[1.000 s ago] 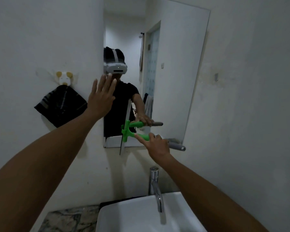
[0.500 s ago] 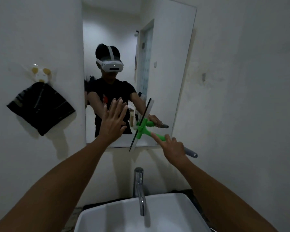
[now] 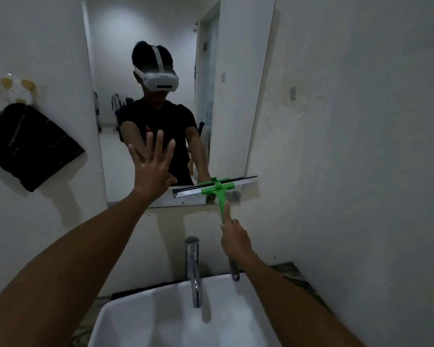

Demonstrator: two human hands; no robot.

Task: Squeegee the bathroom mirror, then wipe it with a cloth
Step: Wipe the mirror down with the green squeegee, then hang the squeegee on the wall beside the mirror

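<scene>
The tall frameless mirror [image 3: 238, 71] hangs on the white wall above the sink. My right hand [image 3: 234, 237] grips the green squeegee [image 3: 219, 194] by its handle, index finger stretched along it. The blade lies almost level across the mirror's lower right corner, its right end past the mirror's edge. My left hand [image 3: 153, 166] is raised with fingers spread, flat against or just in front of the mirror's lower left part, holding nothing. A dark cloth [image 3: 28, 146] hangs from a hook on the wall to the left.
A white basin [image 3: 145, 319] sits below with a chrome tap [image 3: 193, 269] at its back. A patterned stone counter [image 3: 293, 271] flanks it. A yellow-and-white wall hook [image 3: 16, 92] holds the cloth. The bare white wall stretches to the right.
The squeegee has turned from near upright to almost level and moved to the mirror's lower right corner. My left hand has shifted right onto the mirror. The view has swung left-to-centre on the mirror.
</scene>
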